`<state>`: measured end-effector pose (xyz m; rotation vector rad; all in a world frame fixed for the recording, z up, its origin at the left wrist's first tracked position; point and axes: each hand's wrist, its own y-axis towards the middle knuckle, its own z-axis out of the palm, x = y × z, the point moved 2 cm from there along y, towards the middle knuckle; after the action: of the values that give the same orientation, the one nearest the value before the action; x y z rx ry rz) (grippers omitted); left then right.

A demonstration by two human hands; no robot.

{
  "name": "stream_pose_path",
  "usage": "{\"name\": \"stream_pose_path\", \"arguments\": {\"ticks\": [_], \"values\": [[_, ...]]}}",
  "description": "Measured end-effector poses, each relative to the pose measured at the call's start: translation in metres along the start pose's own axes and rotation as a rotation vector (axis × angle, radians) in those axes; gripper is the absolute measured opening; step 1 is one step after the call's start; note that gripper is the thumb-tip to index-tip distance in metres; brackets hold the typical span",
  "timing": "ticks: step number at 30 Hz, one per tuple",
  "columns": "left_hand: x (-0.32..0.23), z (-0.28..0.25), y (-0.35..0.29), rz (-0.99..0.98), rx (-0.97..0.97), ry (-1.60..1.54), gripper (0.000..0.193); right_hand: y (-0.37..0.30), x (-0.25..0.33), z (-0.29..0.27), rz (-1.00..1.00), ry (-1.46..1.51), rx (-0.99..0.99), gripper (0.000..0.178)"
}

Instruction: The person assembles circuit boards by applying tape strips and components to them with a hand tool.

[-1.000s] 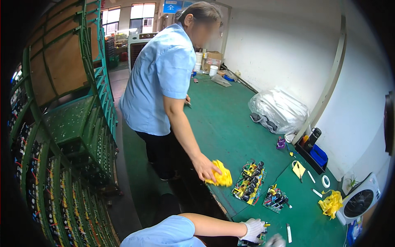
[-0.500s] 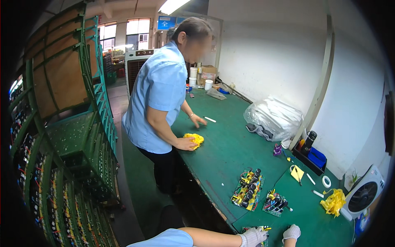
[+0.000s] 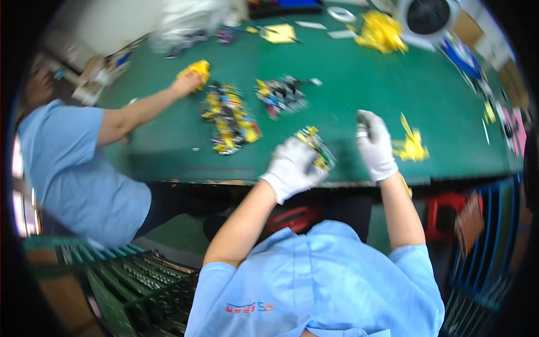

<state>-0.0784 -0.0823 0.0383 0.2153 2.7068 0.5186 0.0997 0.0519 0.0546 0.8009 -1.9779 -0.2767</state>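
Note:
My left hand (image 3: 295, 165), in a white glove, grips a small circuit board (image 3: 319, 149) with yellow and dark parts, near the table's front edge. Much of the board lies under the fingers. To its right, my white-gloved right hand (image 3: 375, 145) is over the green table, apart from the board. Its fingers are pressed together and curled; blur hides whatever may be in them. Beyond my left hand lies another circuit board (image 3: 282, 96). Left of that is a larger board (image 3: 227, 118) with yellow and black components. A crumpled yellow piece (image 3: 412, 145) lies right of my right hand.
At the left a co-worker's hand (image 3: 188, 83) holds a yellow bundle (image 3: 203, 68). A yellow plastic bag (image 3: 382, 32), a fan (image 3: 429, 21), a tape roll (image 3: 341, 14) and a yellow pad (image 3: 279, 33) stand along the far side. A red stool (image 3: 443, 210) is below the table at right.
My view has swung down and right, so both my arms and more of the table show. The co-worker's hand and yellow bundle have moved along the table towards the large board.

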Motion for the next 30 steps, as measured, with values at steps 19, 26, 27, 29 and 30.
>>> {"name": "stream_pose_path", "arguments": {"ticks": [19, 26, 27, 29, 30], "values": [[-0.001, 0.044, 0.036, -0.109, 0.073, -0.058, 0.02, -0.148, 0.007, 0.022, 0.193, -0.004, 0.149, 0.029], [-0.002, 0.043, 0.035, -0.184, 0.014, -0.113, 0.016, -0.201, 0.009, 0.017, 1.045, 0.754, 0.331, 0.031], [0.0, 0.042, 0.032, -0.16, 0.007, -0.114, 0.016, -0.216, 0.009, 0.022, 1.109, 0.796, 0.348, 0.032], [-0.002, 0.031, 0.033, -0.098, 0.069, -0.176, 0.016, -0.239, 0.007, 0.026, 1.061, 0.849, 0.403, 0.035], [-0.002, 0.025, 0.029, -0.013, 0.055, -0.172, 0.02, -0.244, 0.006, 0.026, 0.943, 0.86, 0.44, 0.038]]}}
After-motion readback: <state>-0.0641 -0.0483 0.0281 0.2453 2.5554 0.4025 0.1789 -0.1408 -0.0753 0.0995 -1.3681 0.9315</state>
